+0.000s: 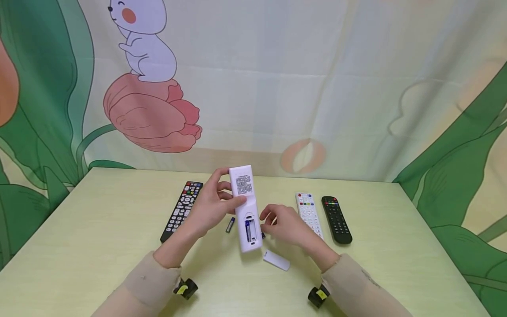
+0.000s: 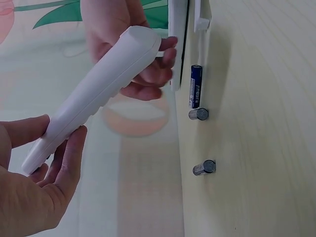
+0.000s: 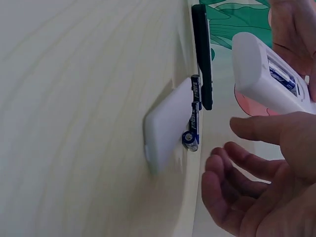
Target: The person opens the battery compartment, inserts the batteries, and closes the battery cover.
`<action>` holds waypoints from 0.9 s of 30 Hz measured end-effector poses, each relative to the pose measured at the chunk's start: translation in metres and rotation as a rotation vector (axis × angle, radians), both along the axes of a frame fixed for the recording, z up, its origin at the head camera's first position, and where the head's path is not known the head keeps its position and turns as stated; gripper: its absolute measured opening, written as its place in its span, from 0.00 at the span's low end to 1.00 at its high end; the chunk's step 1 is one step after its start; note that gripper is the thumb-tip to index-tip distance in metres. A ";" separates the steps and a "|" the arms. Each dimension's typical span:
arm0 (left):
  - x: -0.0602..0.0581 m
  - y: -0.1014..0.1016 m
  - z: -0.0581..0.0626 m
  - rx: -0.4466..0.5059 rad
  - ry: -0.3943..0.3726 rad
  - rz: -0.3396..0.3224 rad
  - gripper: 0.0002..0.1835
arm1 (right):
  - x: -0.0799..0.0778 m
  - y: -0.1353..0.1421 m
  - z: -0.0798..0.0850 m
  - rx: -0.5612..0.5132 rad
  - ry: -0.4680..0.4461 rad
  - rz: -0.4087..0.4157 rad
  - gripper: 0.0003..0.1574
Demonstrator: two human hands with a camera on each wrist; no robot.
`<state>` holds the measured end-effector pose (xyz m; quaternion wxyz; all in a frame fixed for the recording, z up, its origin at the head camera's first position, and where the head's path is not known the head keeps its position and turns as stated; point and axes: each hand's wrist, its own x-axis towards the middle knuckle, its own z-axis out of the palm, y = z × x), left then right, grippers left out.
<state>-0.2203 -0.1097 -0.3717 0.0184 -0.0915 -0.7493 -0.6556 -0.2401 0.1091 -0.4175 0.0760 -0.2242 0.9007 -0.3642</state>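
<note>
A: Where's the white remote [image 1: 247, 210]?

B: Raised above the table [image 1: 130, 207], back side facing us, gripped by the left hand [image 1: 208, 206], thumb laid across the back. Right hand [image 1: 287, 224] just beside the lower end, fingers loosely bent, nothing in them.

A: How would it handle?

B: Light, I'd judge; stiff plastic shell, smooth enough to slip a little. Best taken by the long sides of the upper half, leaving the uncovered battery bay free (one battery [image 1: 247, 230] sits in there). The bay's small contacts look the delicate part.

A: And below?

B: Pale wood-grain top. Battery cover [image 1: 276, 260] lying near the remote's lower end; three loose batteries [image 2: 196, 86], round enough to roll. Black remote [image 1: 178, 220] to the left, a second white remote [image 1: 306, 211] and a smaller black one [image 1: 336, 220] to the right.

A: The room?

B: Printed curtain [image 1: 253, 97] behind: white animal on a pink flower, big green leaves.
</note>
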 end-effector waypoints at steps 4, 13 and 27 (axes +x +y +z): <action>-0.001 -0.001 0.000 -0.013 -0.005 -0.006 0.36 | 0.002 -0.002 -0.003 0.098 -0.013 0.025 0.12; 0.000 -0.003 -0.001 -0.024 -0.012 -0.009 0.36 | 0.007 -0.010 -0.005 0.269 0.018 -0.001 0.16; 0.001 0.000 0.000 -0.050 0.002 -0.019 0.35 | 0.002 -0.015 -0.007 0.327 0.032 0.001 0.11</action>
